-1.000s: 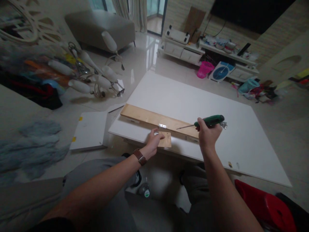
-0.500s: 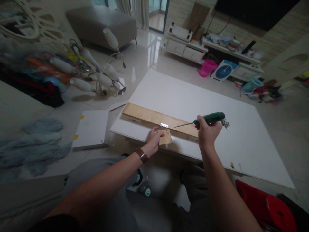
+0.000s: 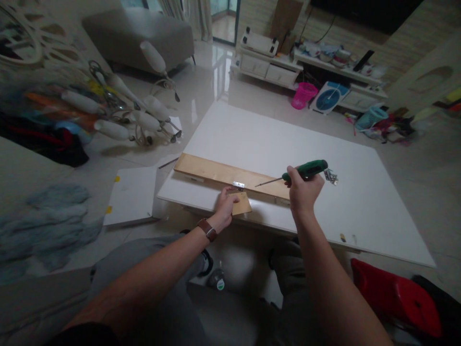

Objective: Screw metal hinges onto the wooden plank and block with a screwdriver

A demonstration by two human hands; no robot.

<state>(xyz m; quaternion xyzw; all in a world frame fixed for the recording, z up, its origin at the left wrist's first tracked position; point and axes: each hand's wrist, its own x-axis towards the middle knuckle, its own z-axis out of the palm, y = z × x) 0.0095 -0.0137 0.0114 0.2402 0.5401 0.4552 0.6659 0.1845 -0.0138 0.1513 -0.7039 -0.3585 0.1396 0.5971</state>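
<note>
My left hand (image 3: 225, 207) is closed on a small wooden board (image 3: 241, 203), thumb on top, at the near edge of the white panel. Just beyond it a metal hinge (image 3: 238, 184) lies against the edge of a long wooden plank (image 3: 212, 170). In my right hand (image 3: 304, 191) is a screwdriver (image 3: 310, 169) with a green handle. Its shaft points left, and the tip hovers near the plank, a little to the right of the hinge. Several metal pieces (image 3: 331, 177) lie on the white panel (image 3: 288, 139) beyond my right hand.
A yellow and black bit (image 3: 343, 238) lies near the panel's front edge. A red plastic stool or case (image 3: 392, 298) stands at the lower right. On the floor are a bottle (image 3: 217, 279), a white box (image 3: 131, 194) and a lamp with several white shades (image 3: 144, 120).
The view has shifted slightly, so everything appears a little further left. Both hands keep their holds, and the screwdriver stays near the hinge.
</note>
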